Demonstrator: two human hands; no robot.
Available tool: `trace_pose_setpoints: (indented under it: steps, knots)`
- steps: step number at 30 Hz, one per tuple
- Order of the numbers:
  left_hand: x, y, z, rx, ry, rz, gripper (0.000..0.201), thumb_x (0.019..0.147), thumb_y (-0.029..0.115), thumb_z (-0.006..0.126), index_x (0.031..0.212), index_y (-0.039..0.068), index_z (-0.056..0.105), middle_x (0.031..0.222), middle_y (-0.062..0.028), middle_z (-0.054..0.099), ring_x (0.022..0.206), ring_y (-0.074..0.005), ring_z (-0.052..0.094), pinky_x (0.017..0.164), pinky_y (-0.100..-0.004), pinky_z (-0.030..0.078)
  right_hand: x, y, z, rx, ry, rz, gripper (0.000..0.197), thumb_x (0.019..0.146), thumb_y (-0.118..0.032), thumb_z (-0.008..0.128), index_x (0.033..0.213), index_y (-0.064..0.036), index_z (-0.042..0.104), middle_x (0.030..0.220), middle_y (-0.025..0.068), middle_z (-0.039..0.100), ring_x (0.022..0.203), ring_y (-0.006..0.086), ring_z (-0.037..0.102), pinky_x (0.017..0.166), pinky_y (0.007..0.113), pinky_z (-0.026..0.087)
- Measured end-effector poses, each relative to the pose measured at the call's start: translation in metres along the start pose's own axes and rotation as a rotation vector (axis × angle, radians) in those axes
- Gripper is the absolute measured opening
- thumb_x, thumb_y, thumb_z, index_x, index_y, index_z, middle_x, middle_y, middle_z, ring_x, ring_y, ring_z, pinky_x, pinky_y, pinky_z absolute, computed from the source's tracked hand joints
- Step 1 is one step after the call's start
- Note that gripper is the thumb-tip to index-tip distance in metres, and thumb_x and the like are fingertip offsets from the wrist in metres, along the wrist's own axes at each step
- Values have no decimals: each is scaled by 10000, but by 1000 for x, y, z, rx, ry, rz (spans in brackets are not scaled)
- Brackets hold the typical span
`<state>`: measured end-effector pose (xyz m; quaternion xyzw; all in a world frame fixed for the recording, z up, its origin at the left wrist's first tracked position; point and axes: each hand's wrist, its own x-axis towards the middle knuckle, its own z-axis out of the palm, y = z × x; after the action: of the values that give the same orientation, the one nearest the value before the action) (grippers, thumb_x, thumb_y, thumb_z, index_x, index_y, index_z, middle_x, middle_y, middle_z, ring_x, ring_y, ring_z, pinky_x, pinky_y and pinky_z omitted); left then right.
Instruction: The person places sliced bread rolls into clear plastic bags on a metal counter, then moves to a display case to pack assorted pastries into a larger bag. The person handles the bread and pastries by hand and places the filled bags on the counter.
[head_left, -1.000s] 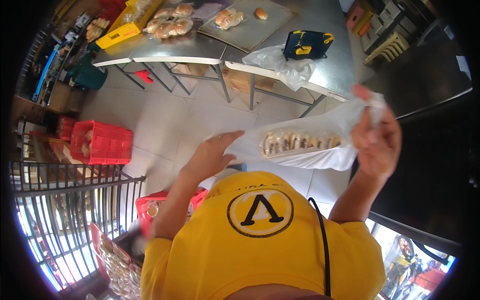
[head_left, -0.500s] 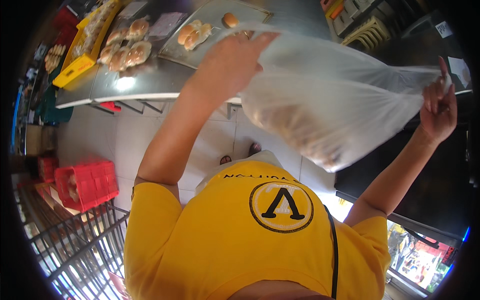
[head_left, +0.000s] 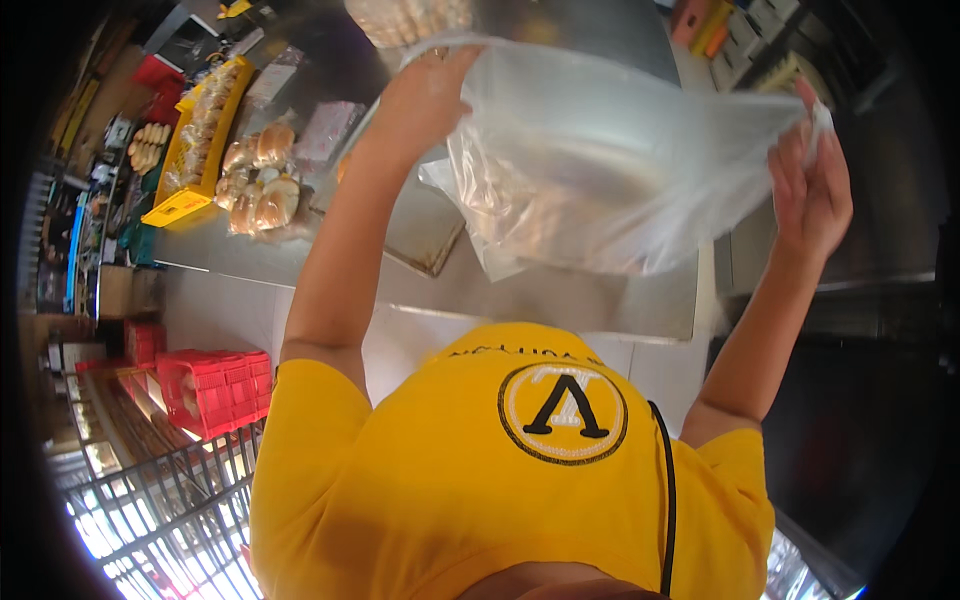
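A large, cloudy clear plastic bag (head_left: 620, 170) is stretched between my two hands above the metal table. Brownish, blurred shapes show through its lower part; whether they lie in the bag or behind it I cannot tell. My left hand (head_left: 425, 100) pinches the bag's left edge, and one finger wears a ring. At the opposite end, my right hand (head_left: 812, 185) grips a gathered corner of the plastic, its index finger pointing up. Beneath the bag lies a metal tray (head_left: 425, 235), largely covered by my left forearm and the plastic.
Wrapped packs of buns (head_left: 265, 190) sit on the table's left side, beside a yellow crate (head_left: 200, 150) of bagged bread. Another bagged batch of bread (head_left: 410, 20) lies at the far edge. A red crate (head_left: 220, 390) and a barred metal rack (head_left: 170, 510) stand at lower left.
The bag has gone from hanging before the table's edge to over the tabletop, its bottom higher. Both hands have shifted left and slightly up in view, still holding it. My view has shifted too.
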<state>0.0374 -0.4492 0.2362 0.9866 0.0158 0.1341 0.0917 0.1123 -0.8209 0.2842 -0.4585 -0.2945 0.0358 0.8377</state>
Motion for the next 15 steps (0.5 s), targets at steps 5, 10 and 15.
trace_pose_setpoints:
  steps: [5, 10, 15]
  knots:
    - [-23, 3, -51, 41, -165, 35, 769, 615, 29, 737, 1329, 142, 476, 1115, -181, 591, 1059, -363, 544, 869, -425, 455, -15, -15, 32, -12, -306, 58, 849, 858, -226, 678, 1409, 159, 160, 749, 59, 541, 476, 52, 460, 433, 168, 354]
    - [0, -18, -79, -213, -363, 266, 689, 614, 38, 760, 1264, 120, 548, 1104, -161, 616, 987, -338, 591, 849, -404, 474, -31, -6, 40, 174, -190, 185, 944, 736, -176, 792, 1432, 97, 216, 796, 118, 639, 498, 89, 533, 504, 180, 425]
    - [90, -88, -23, -674, -373, -26, 504, 712, 168, 766, 1187, 85, 622, 1059, -129, 650, 877, -240, 650, 764, -342, 508, -33, 33, 50, 185, -3, 302, 866, 703, -99, 778, 1420, 40, 311, 723, 129, 638, 516, 127, 575, 552, 199, 450]
